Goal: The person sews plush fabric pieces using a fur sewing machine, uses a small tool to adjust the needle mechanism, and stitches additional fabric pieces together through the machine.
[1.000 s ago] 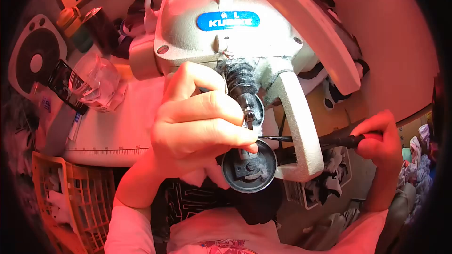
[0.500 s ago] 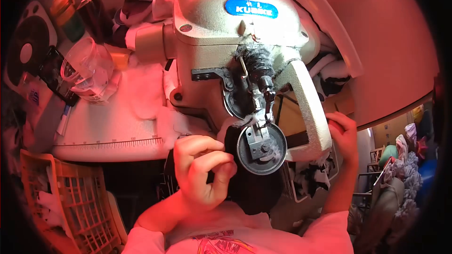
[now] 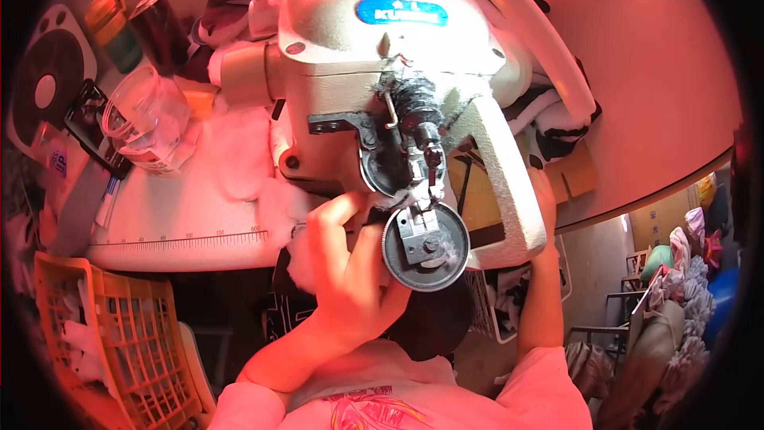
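A cream sewing machine (image 3: 318, 103) with a blue label and a lint-covered needle mechanism fills the middle. Its round metal feed disc (image 3: 446, 251) faces me at the lower end. My left hand (image 3: 350, 271) is bent around the disc's left side, fingers curled at a patch of black fabric (image 3: 376, 217) and thumb under the disc; its fingertips are partly hidden. On the other side my right hand (image 3: 543, 199) is behind the machine's looped arm (image 3: 517, 191), with its fingers mostly out of sight.
A white table edge with a printed ruler (image 3: 191, 239) lies to the left. On it stand a clear plastic tub (image 3: 147, 115), a phone (image 3: 91, 123) and a bottle (image 3: 115, 32). An orange plastic basket (image 3: 135, 334) stands below; piled cloth (image 3: 676, 310) is at right.
My left hand has moved up and right, from beside the disc to around its left edge. My right hand has moved left, behind the looped arm. The machine sits slightly further left in view.
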{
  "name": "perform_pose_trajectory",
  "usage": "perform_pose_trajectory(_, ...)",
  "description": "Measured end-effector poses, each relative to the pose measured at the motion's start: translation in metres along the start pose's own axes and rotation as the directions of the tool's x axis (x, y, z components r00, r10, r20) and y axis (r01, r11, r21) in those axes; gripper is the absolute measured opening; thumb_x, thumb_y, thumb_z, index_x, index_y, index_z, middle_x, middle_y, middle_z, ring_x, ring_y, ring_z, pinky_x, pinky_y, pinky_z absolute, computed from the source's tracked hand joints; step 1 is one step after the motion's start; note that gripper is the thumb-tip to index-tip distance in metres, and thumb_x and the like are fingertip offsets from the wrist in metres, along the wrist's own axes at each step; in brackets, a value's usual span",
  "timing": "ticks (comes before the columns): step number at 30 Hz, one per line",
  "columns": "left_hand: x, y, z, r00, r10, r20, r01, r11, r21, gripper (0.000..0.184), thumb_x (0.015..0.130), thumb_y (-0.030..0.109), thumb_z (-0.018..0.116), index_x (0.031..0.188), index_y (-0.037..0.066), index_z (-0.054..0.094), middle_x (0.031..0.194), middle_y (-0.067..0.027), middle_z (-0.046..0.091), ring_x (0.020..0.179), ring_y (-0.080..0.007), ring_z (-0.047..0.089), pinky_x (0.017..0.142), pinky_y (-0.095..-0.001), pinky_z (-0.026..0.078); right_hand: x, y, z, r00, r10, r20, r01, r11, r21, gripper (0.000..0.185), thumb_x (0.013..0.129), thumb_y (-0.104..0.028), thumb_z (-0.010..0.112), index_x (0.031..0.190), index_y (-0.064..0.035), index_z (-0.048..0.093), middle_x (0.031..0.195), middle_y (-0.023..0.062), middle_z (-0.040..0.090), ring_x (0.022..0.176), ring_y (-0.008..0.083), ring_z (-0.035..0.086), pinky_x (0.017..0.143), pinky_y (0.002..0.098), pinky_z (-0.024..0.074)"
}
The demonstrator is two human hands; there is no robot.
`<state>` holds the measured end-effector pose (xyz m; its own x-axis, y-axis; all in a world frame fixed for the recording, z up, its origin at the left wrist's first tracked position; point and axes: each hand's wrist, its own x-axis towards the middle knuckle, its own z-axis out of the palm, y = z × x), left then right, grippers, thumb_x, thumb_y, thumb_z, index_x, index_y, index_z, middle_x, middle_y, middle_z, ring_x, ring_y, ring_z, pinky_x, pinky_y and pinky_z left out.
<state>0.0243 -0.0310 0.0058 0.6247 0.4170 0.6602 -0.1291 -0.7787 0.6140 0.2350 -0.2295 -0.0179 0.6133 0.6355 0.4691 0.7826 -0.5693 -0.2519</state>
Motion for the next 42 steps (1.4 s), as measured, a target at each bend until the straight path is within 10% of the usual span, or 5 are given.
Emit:
perform_pose_trajectory(11, 0.003, -0.006, 0.01, 0.993, 0.031, -0.118, -0.032, 0.999, -0.002, 0.027, 0.067, 0.002, 0.071, 0.091, -0.005, 0.062, 0.107, -0.0159, 0.051, 0.088, -0.0264, 0.053, 0.076, -0.0321, 0.045, -0.012, -0.044, -0.067, 0.918, 0.39, -0.077, -0.394, 0.918, -0.049, 0.02, 0.077, -0.009, 0.068, 0.096, -0.0034, 0.069, 0.069, 0.0104, 0.055, 0.063, 0.0248, 0.055, 0.06, 0.0339, 0.0436)
perform_pose_trajectory(21, 0.007, -0.006, 0.004, 0.988, -0.02, -0.152, 0.0, 0.991, -0.131, 0.023, 0.066, -0.008, 0.066, 0.089, -0.005, 0.061, 0.106, -0.0168, 0.053, 0.09, -0.0288, 0.056, 0.075, -0.0322, 0.045, 0.03, -0.047, 0.031, 0.953, -0.019, -0.302, 0.019, 1.0, -0.005, 0.033, 0.074, -0.004, 0.069, 0.107, -0.0029, 0.067, 0.097, 0.0101, 0.058, 0.096, 0.0292, 0.053, 0.084, 0.0376, 0.0433)
perform_pose_trajectory(26, 0.007, -0.012, 0.008, 0.983, -0.03, -0.181, -0.005, 0.981, -0.194, 0.021, 0.065, -0.01, 0.066, 0.085, -0.005, 0.06, 0.099, -0.0145, 0.056, 0.086, -0.0278, 0.055, 0.072, -0.0329, 0.045, 0.013, -0.083, 0.025, 0.93, -0.02, -0.368, 0.167, 0.913, 0.372, 0.03, 0.071, -0.001, 0.064, 0.101, -0.0005, 0.068, 0.092, 0.0115, 0.062, 0.088, 0.028, 0.058, 0.08, 0.0369, 0.046)
perform_pose_trajectory(31, 0.009, -0.013, 0.01, 0.975, 0.001, -0.22, -0.047, 0.978, -0.202, 0.019, 0.066, -0.011, 0.065, 0.083, -0.005, 0.061, 0.092, -0.0125, 0.057, 0.081, -0.0267, 0.053, 0.069, -0.0329, 0.044, 0.004, -0.129, 0.019, 0.974, -0.158, -0.163, 0.227, 0.674, 0.703, 0.025, 0.076, 0.0, 0.066, 0.1, -0.0004, 0.065, 0.097, 0.0118, 0.061, 0.089, 0.0248, 0.059, 0.077, 0.0325, 0.0471)
perform_pose_trajectory(42, 0.01, -0.016, 0.008, 0.965, -0.003, -0.263, -0.059, 0.972, -0.229, 0.014, 0.068, -0.01, 0.066, 0.079, -0.004, 0.061, 0.078, -0.0099, 0.055, 0.07, -0.0249, 0.053, 0.063, -0.0322, 0.044, -0.015, -0.153, 0.037, 0.985, 0.153, 0.074, -0.127, 0.373, 0.919, 0.025, 0.077, -0.01, 0.071, 0.098, -0.0005, 0.062, 0.097, 0.0083, 0.057, 0.089, 0.0204, 0.057, 0.077, 0.0312, 0.047)
